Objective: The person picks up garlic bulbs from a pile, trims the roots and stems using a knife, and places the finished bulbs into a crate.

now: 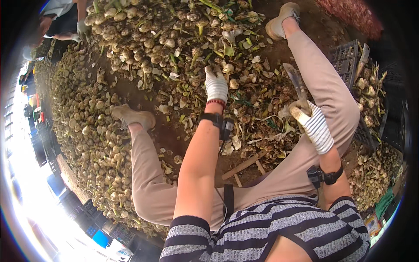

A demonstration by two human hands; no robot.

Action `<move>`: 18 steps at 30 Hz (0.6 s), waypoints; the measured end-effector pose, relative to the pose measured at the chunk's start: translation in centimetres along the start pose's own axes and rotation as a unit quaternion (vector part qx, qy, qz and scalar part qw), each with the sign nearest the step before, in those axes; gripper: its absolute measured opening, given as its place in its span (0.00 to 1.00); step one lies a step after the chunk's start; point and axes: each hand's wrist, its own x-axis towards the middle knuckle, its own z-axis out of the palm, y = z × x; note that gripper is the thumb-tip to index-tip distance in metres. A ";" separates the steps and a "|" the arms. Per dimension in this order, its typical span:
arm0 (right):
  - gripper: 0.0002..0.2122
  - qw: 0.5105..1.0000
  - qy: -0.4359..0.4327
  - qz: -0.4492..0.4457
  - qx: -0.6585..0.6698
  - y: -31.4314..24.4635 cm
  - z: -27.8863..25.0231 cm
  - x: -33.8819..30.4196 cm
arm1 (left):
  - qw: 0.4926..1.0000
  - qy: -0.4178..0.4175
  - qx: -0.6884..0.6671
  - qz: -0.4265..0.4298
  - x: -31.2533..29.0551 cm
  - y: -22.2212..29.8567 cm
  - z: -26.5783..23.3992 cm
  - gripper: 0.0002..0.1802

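My left hand (216, 85), in a white striped work glove, reaches forward to the near edge of a heap of garlic (152, 41). Its fingers are stretched out and slightly apart, close beside a pale garlic bulb (228, 68); their tips are partly lost among the bulbs. On the right, by my right knee, my right hand (312, 124) wears a matching glove. It is closed around the handle of a knife (294, 78), whose long greyish blade points up and away from me. Below and between the hands lie cut garlic stalks and dry leaves (257, 105).
More garlic (87, 118) is spread along the left. A black plastic crate (345, 63) with garlic stands beyond my right knee. Small wooden slats (244, 165) lie between my legs. Another person's gloved hand (82, 29) is at the far left. Red mesh sacks (353, 15) lie far right.
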 end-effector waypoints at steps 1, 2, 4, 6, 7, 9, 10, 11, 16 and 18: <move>0.07 1.000 0.004 -0.010 0.017 0.3 0.1 0.1 | 1.000 -0.027 0.004 -0.014 0.2 1.5 -0.2 0.25; 0.07 1.000 0.003 -0.007 0.022 0.1 0.1 0.1 | 0.998 -0.053 0.009 -0.029 0.0 3.4 -0.7 0.28; 0.07 1.000 -0.010 0.003 0.004 -0.7 -0.4 0.2 | 0.964 -0.097 0.239 -0.063 -0.1 5.8 -0.3 0.40; 0.07 0.999 -0.010 -0.022 0.033 1.2 -1.1 1.0 | 0.925 -0.142 0.345 -0.069 2.6 3.5 2.8 0.38; 0.08 0.999 -0.019 -0.028 0.031 1.4 -1.3 1.1 | 0.924 -0.143 0.348 -0.067 2.5 3.4 3.0 0.38; 0.08 0.999 -0.021 -0.006 0.023 1.8 -2.4 0.7 | 0.952 -0.079 0.296 0.019 1.2 2.6 3.4 0.37; 0.08 0.999 -0.023 -0.004 0.029 1.3 -2.4 0.4 | 0.968 -0.040 0.213 0.123 1.2 0.7 2.2 0.29; 0.08 0.997 -0.046 -0.009 0.057 0.5 -1.3 0.1 | 0.996 -0.002 0.041 0.083 2.2 -2.9 -0.7 0.25; 0.07 0.998 -0.036 -0.008 0.056 -0.4 -2.4 -0.1 | 0.913 -0.021 -0.401 -0.077 -2.0 -3.5 -1.4 0.25; 0.06 0.995 -0.042 -0.044 0.085 0.2 -1.7 0.2 | 0.970 -0.025 -0.234 -0.068 -2.5 -3.8 -1.2 0.28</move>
